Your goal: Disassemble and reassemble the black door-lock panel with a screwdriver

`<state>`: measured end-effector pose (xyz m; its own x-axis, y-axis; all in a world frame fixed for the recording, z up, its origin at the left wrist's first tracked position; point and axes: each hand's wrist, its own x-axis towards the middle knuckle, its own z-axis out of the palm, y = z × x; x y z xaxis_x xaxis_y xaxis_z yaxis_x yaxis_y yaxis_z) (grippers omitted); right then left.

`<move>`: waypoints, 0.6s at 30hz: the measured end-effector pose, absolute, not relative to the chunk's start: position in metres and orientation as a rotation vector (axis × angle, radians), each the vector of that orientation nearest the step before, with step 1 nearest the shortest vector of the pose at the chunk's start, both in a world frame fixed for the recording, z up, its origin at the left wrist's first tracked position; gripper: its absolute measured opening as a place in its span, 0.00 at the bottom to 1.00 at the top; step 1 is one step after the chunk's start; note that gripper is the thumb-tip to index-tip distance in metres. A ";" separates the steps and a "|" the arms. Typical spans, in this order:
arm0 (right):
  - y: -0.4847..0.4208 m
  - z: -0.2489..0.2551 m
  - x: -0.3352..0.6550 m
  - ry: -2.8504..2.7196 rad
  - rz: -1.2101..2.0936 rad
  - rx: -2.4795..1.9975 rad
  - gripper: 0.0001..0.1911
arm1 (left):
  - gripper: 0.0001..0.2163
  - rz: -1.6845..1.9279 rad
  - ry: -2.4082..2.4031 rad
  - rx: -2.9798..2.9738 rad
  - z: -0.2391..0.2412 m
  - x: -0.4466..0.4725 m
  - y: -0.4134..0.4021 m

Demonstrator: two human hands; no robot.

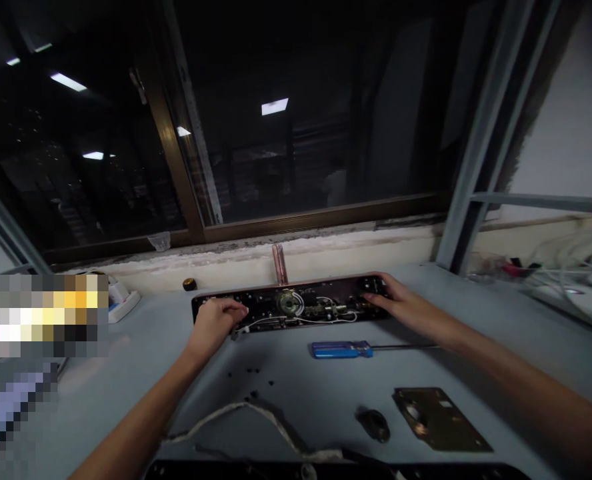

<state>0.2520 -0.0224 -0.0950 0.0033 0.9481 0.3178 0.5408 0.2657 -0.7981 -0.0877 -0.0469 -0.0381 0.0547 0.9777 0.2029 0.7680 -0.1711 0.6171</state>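
My left hand (219, 317) is bent over the left end of a long black housing (256, 308), thumb and fingers drawn together; whether they pinch anything I cannot tell. My right hand (393, 299) clasps the housing's right end, with one digit on the inner face and the rest at the far edge. The housing lies crosswise before me on the bench (151, 367), its inside showing: a round metal disc (291, 303) near the middle and a thin white wire (346, 319) looping along the near side.

Behind it stands a copper-coloured post (279, 265), and a small dark knob (189, 285) sits just beyond the left corner. Closer to me lies a screwdriver (341, 349) with a blue handle, its shaft passing toward my right forearm. Small dark bits are scattered left of centre. Nearer still are a rounded dark part (374, 425), a brownish metal plate (443, 419) and a pale cable (276, 420) curving toward a black panel (256, 471) at the bottom edge.
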 end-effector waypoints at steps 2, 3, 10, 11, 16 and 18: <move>-0.022 -0.095 0.252 -1.654 0.580 -1.397 0.21 | 0.09 0.841 1.873 2.059 -0.039 -0.083 -0.051; -0.022 -0.095 0.251 -1.653 0.579 -1.398 0.21 | 0.08 0.850 1.924 2.100 -0.040 -0.081 -0.053; -0.022 -0.096 0.251 -1.665 0.578 -1.382 0.21 | 0.05 0.889 1.960 2.516 -0.054 -0.083 -0.053; -0.022 -0.097 0.252 -1.667 0.577 -1.385 0.21 | 0.05 0.870 1.935 2.579 -0.055 -0.085 -0.052; -0.021 -0.099 0.254 -1.671 0.555 -1.396 0.20 | 0.08 0.684 1.958 2.920 -0.054 -0.090 -0.055; -0.020 -0.100 0.254 -1.671 0.546 -1.399 0.19 | 0.08 0.563 1.970 3.094 -0.051 -0.089 -0.056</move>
